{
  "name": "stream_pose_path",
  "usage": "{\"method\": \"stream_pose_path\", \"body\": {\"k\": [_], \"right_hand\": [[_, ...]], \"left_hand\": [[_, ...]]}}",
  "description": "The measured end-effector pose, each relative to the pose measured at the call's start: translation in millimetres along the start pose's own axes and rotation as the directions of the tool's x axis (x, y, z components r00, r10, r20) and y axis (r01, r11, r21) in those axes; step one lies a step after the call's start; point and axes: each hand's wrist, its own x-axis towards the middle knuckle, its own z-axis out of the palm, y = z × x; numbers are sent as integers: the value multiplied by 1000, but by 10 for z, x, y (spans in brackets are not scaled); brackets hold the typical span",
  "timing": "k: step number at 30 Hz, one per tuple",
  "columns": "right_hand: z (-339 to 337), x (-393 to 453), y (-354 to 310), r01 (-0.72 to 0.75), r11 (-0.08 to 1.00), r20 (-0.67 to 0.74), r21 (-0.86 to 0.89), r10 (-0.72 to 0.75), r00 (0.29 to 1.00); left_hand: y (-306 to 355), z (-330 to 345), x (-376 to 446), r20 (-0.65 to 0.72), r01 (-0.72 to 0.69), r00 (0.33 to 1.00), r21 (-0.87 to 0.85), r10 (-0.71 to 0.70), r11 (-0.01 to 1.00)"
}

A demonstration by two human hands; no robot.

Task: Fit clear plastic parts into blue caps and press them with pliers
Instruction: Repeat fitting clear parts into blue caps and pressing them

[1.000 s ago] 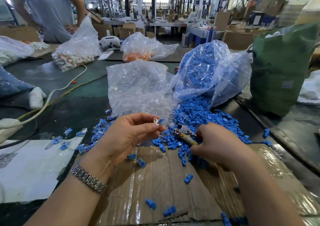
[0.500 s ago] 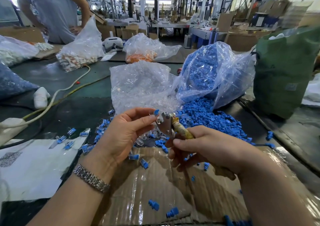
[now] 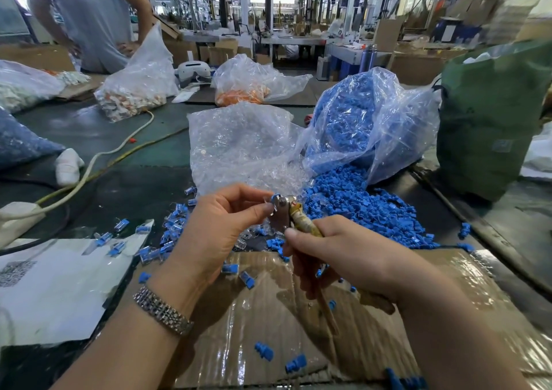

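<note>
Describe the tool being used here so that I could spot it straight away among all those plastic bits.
Start at the big clear bag spilling blue caps across the table, then drop to the two hands in front of it. The pliers are in the right hand, their metal head meeting the small blue cap pinched by the left hand. They are the only metal, yellowish-handled thing among loose plastic.

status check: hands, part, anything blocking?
Left hand pinches blue cap with clear part at the plier head. Right hand grips pliers. Nothing blocking; loose blue caps piled behind.
</note>
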Motion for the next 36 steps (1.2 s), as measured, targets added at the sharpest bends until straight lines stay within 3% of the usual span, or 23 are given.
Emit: {"method": "stream_pose_path", "body": {"k": [8, 12, 14, 16, 18, 20, 22, 23, 27, 29, 32, 36], "right_hand": [[68, 63, 23, -16, 995, -70, -96, 10, 998], [2, 55, 36, -29, 999, 2, 22, 29, 1000], [-84, 46, 73, -15, 1000, -13, 22, 16, 1000], [-183, 46, 116, -4, 997, -146, -71, -6, 989], [-251, 75, 175, -38, 975, -325, -218, -36, 945], [-291, 113, 235, -170, 893, -465, -416, -48, 884], [-303, 139, 288, -318, 776, -535, -545, -29, 845], [-304, 153, 310, -371, 727, -552, -577, -13, 834], [-267, 214, 349, -457, 629, -568, -628, 30, 822], [-241, 238, 357, -470, 615, -565, -632, 50, 824], [-216, 257, 363, -476, 603, -552, -640, 71, 831], [-208, 259, 368, -477, 585, -550, -656, 63, 833]], "left_hand": [[-58, -29, 11, 3, 1, 1000, 27, -1, 1000], [-56, -62, 41, -2, 3, 1000, 56, -3, 998], [-31, -116, 58, -62, -29, 998, 76, 34, 997], [-5, -206, 79, -208, -45, 973, 245, 98, 968], [12, -317, 94, -359, 37, 912, 555, 200, 831], [37, -420, 100, -396, 176, 869, 809, 298, 561], [27, -445, 103, -352, 234, 871, 911, 342, 340], [18, -417, 100, -313, 202, 882, 927, 354, 317], [-89, -110, 45, 72, -192, 954, 891, 290, 412], [-195, 28, 17, 237, -311, 943, 876, 234, 368], [-304, 109, 30, 322, -356, 933, 887, 159, 294], [-304, 147, 25, 370, -390, 921, 870, 124, 303]]}}
